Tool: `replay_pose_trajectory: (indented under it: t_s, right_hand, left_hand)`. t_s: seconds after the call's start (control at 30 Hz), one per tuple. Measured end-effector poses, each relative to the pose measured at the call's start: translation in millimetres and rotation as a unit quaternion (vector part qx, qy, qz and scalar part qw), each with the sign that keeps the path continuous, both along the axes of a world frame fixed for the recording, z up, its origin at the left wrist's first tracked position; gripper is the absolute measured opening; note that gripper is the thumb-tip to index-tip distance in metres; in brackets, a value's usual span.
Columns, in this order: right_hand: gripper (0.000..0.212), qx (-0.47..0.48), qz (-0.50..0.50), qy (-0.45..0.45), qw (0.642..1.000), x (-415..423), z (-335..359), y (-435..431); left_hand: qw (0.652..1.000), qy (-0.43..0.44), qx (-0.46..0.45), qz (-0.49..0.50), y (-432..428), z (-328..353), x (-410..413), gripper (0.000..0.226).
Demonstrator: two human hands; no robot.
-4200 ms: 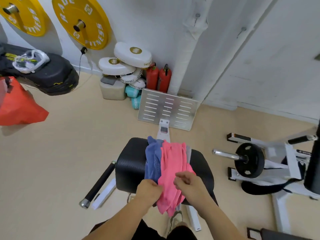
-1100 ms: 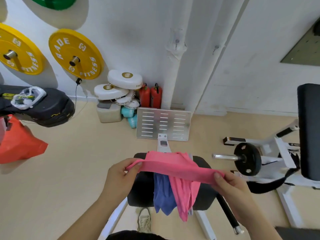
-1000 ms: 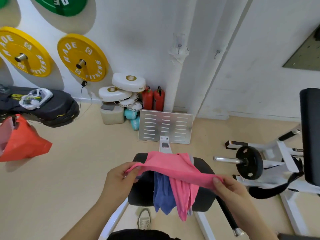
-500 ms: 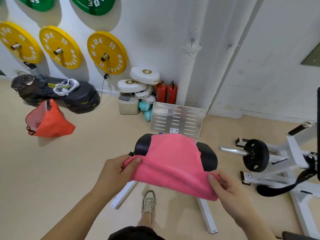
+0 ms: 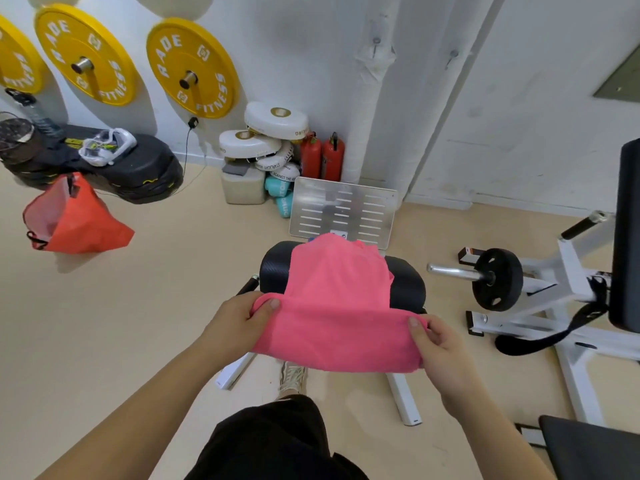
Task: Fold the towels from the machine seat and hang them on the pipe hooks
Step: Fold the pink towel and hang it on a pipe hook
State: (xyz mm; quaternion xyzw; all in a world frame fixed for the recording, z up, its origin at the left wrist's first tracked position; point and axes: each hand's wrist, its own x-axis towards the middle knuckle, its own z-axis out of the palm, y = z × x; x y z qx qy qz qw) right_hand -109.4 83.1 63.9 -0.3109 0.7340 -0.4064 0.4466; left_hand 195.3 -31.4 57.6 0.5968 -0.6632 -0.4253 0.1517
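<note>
A pink towel [image 5: 337, 306] is stretched between my hands, folded over toward me, its far end lying on the black machine seat [image 5: 405, 282]. My left hand [image 5: 239, 320] pinches its left corner and my right hand [image 5: 438, 344] pinches its right corner. The pink cloth hides the other towels on the seat, apart from a blue sliver [image 5: 310, 239] at the seat's far edge. The white wrapped pipe [image 5: 367, 98] runs up the wall behind, with a hook [image 5: 376, 41] on it and a second hook [image 5: 453, 54] on the pipe to its right.
A slotted metal footplate [image 5: 343, 213] stands beyond the seat. Two red extinguishers [image 5: 322, 155] and white pads [image 5: 273, 133] sit against the wall. A weight-plate machine [image 5: 498, 278] is on the right, an orange bag [image 5: 72, 220] on the floor at left, yellow plates [image 5: 192, 67] on the wall.
Both hands lifted the pink towel off the seat pile, spread it wide and drew it toward me; it now covers the blue towel. The view has shifted slightly.
</note>
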Motion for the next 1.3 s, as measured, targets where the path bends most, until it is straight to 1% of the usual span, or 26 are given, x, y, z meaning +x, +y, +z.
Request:
replay_pose_trajectory:
  t_s: [0.07, 0.27, 0.33, 0.43, 0.53, 0.63, 0.77, 0.87, 1.0, 1.07, 1.17, 1.23, 1.3]
  right_hand:
    - [0.021, 0.005, -0.016, 0.003, 1.000, -6.5, -7.7, -22.1]
    - [0.016, 0.025, -0.059, 0.002, 0.998, -27.9, -19.0, -116.9]
    - [0.015, 0.037, -0.068, 0.026, 0.997, -36.2, -24.7, -157.6]
    - [0.018, 0.057, -0.067, 0.055, 0.995, -47.3, -39.4, -215.3]
    - [0.018, 0.095, -0.067, 0.069, 0.991, -62.0, -62.7, -255.8]
    - [0.017, 0.147, -0.052, 0.089, 0.984, -73.6, -85.3, -275.7]
    - [0.021, 0.200, -0.017, 0.136, 0.970, -87.4, -111.2, -281.4]
    - [0.023, 0.227, 0.054, 0.173, 0.957, -90.7, -129.0, -285.6]
    - [0.022, 0.257, 0.105, 0.193, 0.941, -93.9, -153.5, -298.6]
    - [0.020, 0.272, 0.132, 0.203, 0.931, -96.1, -164.1, -303.6]
    - [0.019, 0.286, 0.182, 0.213, 0.916, -98.7, -176.4, -308.6]
    - [0.015, 0.278, 0.199, 0.207, 0.917, -101.3, -181.5, -312.0]
    - [0.014, 0.259, 0.196, 0.200, 0.925, -102.7, -181.1, -313.9]
  left_hand:
    - [1.000, 0.005, 0.012, -0.011, -23.6, -6.3, -6.9, 0.023]
    - [0.999, -0.027, 0.018, -0.032, -127.2, -45.7, -37.6, 0.025]
    - [0.999, -0.027, 0.028, -0.027, -165.0, -57.3, -48.7, 0.026]
    - [0.999, -0.028, 0.032, -0.018, -214.5, -76.7, -59.5, 0.019]
    - [0.998, -0.046, 0.044, -0.029, -251.9, -95.4, -68.7, 0.012]
    - [0.994, -0.070, 0.061, -0.059, -278.8, -113.7, -77.2, 0.014]
    - [0.985, -0.114, 0.096, -0.084, -297.6, -134.0, -88.4, 0.017]
    - [0.973, -0.163, 0.132, -0.100, -298.5, -149.4, -92.4, 0.017]
    - [0.965, -0.201, 0.126, -0.113, -300.9, -167.1, -100.4, 0.019]
    - [0.962, -0.207, 0.121, -0.129, -301.2, -172.6, -106.5, 0.016]
    - [0.955, -0.204, 0.139, -0.165, -298.5, -178.9, -110.8, 0.015]
    - [0.954, -0.197, 0.137, -0.180, -297.2, -179.3, -111.4, 0.017]
    - [0.959, -0.178, 0.127, -0.181, -296.8, -175.7, -111.6, 0.019]
